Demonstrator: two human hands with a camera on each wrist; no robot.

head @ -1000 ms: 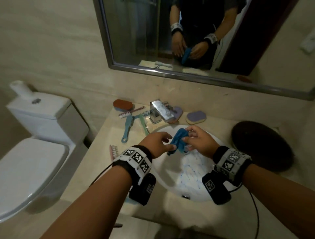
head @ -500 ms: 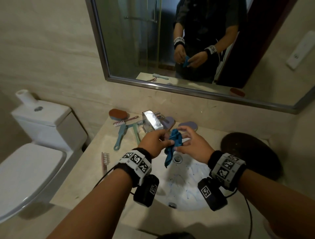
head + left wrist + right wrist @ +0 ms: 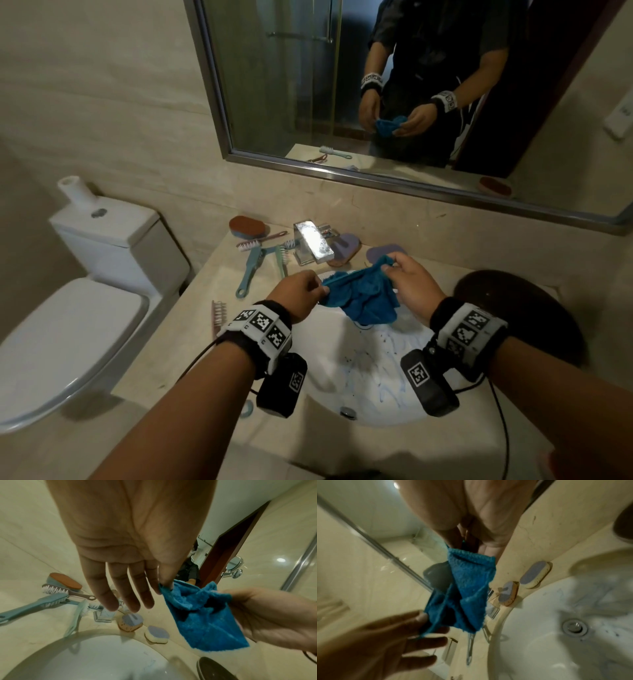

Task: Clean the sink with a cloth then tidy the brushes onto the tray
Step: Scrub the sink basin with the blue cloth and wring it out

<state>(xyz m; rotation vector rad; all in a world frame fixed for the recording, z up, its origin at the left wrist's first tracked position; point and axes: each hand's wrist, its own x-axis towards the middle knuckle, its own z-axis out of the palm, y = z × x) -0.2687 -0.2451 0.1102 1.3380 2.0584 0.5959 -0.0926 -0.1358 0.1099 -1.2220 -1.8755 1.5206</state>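
Observation:
A blue cloth (image 3: 363,294) hangs spread between my two hands above the white sink (image 3: 363,373), which is streaked with blue marks. My left hand (image 3: 301,294) pinches one corner with thumb and forefinger, the other fingers straight (image 3: 164,585). My right hand (image 3: 407,277) pinches the opposite edge (image 3: 471,547). Several brushes lie on the counter left of the tap: a blue long-handled brush (image 3: 251,270), a green one (image 3: 281,260), a pink one (image 3: 219,317) and a brown-topped brush (image 3: 247,226). Two purple scrub pads (image 3: 132,620) (image 3: 157,635) sit behind the sink. A dark round tray (image 3: 520,308) lies at the right.
A chrome tap (image 3: 313,245) stands behind the sink. A toilet (image 3: 68,308) is at the left, beside the counter. A mirror (image 3: 376,85) covers the wall above the counter. The sink drain (image 3: 575,628) shows in the right wrist view.
The bunched cloth has been pulled open between my hands, which have moved apart. The camera has tilted up a little.

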